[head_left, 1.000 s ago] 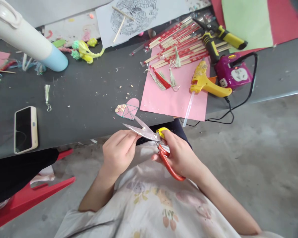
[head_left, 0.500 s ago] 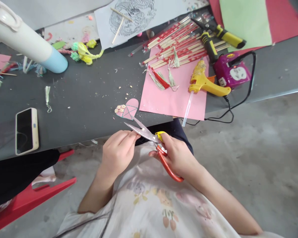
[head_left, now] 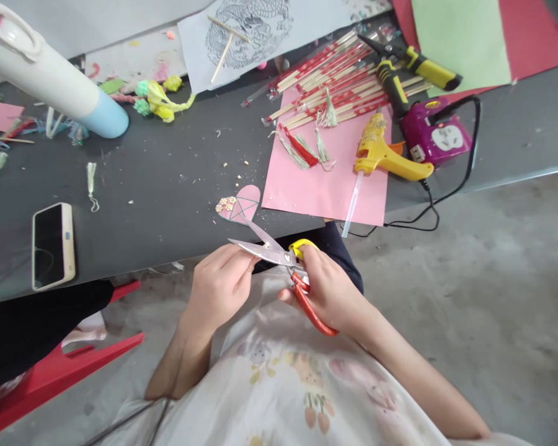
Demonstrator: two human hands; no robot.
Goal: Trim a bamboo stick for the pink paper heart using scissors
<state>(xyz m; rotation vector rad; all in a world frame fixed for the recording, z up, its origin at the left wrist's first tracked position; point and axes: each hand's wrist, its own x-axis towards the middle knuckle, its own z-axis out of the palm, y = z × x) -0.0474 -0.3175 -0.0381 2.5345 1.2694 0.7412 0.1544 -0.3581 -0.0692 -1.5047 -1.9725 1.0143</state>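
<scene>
My right hand (head_left: 329, 288) is wrapped round the handles of a pair of scissors (head_left: 279, 255), one loop yellow and the other red. The blades are spread apart and point left, toward my left hand (head_left: 223, 285). That hand is closed in a pinch at the blades; a tiny pale bit shows by its fingertips, too small to name. Just beyond the blades, at the table's near edge, lies a pink paper heart (head_left: 246, 203) with dark lines across it. Small cream flower-like pieces (head_left: 225, 204) cover its left end.
Pink paper (head_left: 302, 186) lies under tassels, wrapped red-and-white sticks (head_left: 330, 77) and a yellow glue gun (head_left: 376, 152). Beside it are pliers (head_left: 423, 68) and a purple power socket (head_left: 434, 133). A phone (head_left: 53, 246) and a bottle (head_left: 65, 80) are at left. Pale crumbs dot the grey table (head_left: 167, 179).
The scissors have shifted slightly left, their blades opened a little wider. My left hand stays almost in place, and the heart lies as before.
</scene>
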